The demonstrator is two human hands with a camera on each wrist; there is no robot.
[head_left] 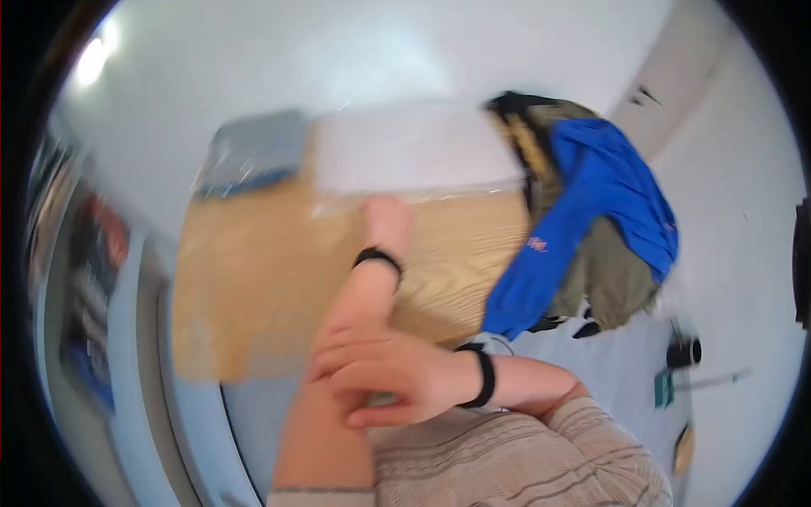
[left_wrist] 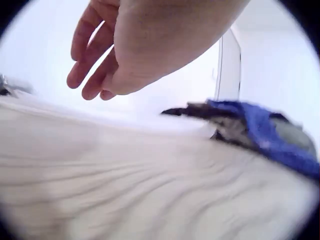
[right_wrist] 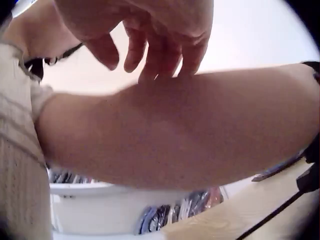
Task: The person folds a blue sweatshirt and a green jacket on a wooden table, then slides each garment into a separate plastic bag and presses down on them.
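Note:
My left arm reaches forward over a wooden table point(head_left: 253, 279). The left hand point(head_left: 389, 221) hovers at the near edge of a white plastic-wrapped flat package point(head_left: 414, 148). In the left wrist view that hand point(left_wrist: 100, 55) hangs above the tabletop point(left_wrist: 150, 185) with relaxed, slightly bent fingers and holds nothing. My right hand point(head_left: 380, 380) rests across my left forearm point(head_left: 355, 321). In the right wrist view its fingertips point(right_wrist: 160, 55) touch the forearm point(right_wrist: 175, 135) and grip nothing. Both wrists wear a black band.
A pile of clothes with a blue garment point(head_left: 591, 211) on top lies at the table's right end, also seen as blue cloth point(left_wrist: 260, 125). A grey-blue wrapped packet point(head_left: 253, 152) sits at the back left. White shelving point(right_wrist: 115, 205) holds several items.

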